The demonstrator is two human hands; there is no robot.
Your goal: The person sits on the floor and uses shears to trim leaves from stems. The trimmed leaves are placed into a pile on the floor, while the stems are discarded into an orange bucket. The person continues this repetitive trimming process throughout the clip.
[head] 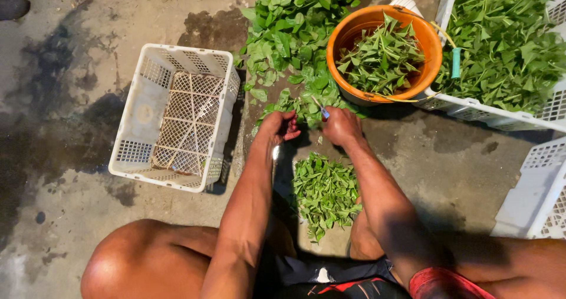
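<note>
Head view, looking down at a wet grey concrete floor (76,98). At the centre of the frame the left hand (279,126) is seen with its fingers curled loosely inward; the fingertips lie at the near edge of a large loose heap of broad green leaves (292,28), which spreads from the centre up to the top edge. Whether any stem is actually pinched cannot be told. Just right of it, the right hand (341,125) is closed around a small knife with a thin blade (321,108), which points up and to the left towards the heap. The two hands are near one another but apart.

Below the hands, between the forearms, a smaller pile of trimmed green leafy sprigs (324,193) is laid on the floor. In the upper right of centre a round orange plastic bucket (348,36) is shown, holding pointed green leaves. At the upper right corner a white perforated plastic crate (489,113) is filled with more greens, and the bucket touches its left side. A second white plastic crate, turned upside down (177,116), is placed at the left of centre. Part of a third white crate (536,193) is seen at the right edge. The bare knees occupy the bottom of the frame.
</note>
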